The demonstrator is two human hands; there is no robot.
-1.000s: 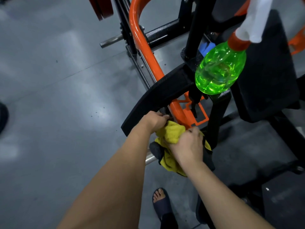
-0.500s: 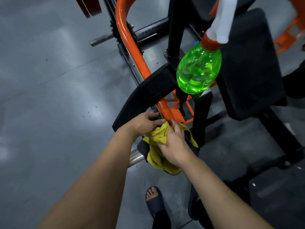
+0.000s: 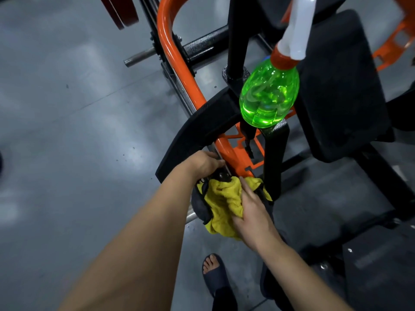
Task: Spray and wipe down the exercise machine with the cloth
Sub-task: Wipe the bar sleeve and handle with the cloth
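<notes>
Wiping is under way low on the machine [image 3: 275, 158]. The right hand [image 3: 253, 212] lies on the yellow cloth [image 3: 222, 198] just below the centre of the frame, fingers nearly straight, pressing it onto a dark part where the orange tube [image 3: 177, 70] comes down. The left hand [image 3: 202, 163] sits just above and left of the cloth, fingers curled in toward the tube under the edge of the curved black pad [image 3: 193, 135]. The fingertips are hidden, so I cannot tell whether it grips anything.

The green bottle [image 3: 269, 95] hangs right of centre in the upper half, in neither hand and part full, so spraying looks set aside for now. No surface shows a clear wet sheen, so which parts are already wiped cannot be read. The seat [image 3: 341, 86], the pad and the upper tube probably remain.

The bottle's head is cut off at the top edge and what it hangs from is not clear. The part under the cloth is covered, and the machine runs out of frame at the top and right
</notes>
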